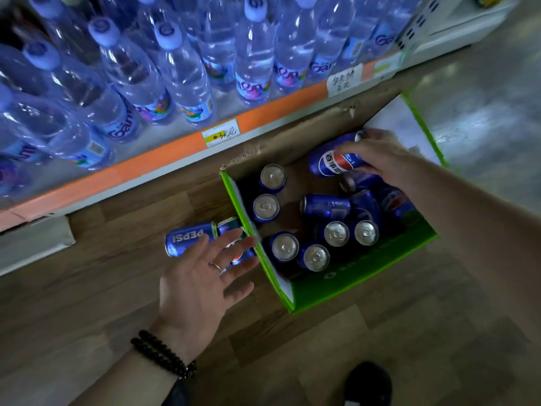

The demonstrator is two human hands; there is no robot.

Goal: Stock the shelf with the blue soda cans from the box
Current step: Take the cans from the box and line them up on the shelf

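A green cardboard box (351, 276) stands open on the wooden floor and holds several blue soda cans (336, 233), some upright, some lying on their sides. My right hand (380, 159) grips one blue can (333, 164) sideways above the far part of the box. Left of the box, two blue cans lie on the floor: one (187, 237) reads PEPSI, the other (234, 230) is partly under my fingers. My left hand (202, 276) hovers over them with its fingers spread and holds nothing.
The shelf with the orange edge strip (164, 150) runs across the top and is packed with clear water bottles (181, 74). Price tags (221, 131) sit on the strip. A white shelf base (32, 244) lies at left. My dark shoe (369, 382) is at the bottom.
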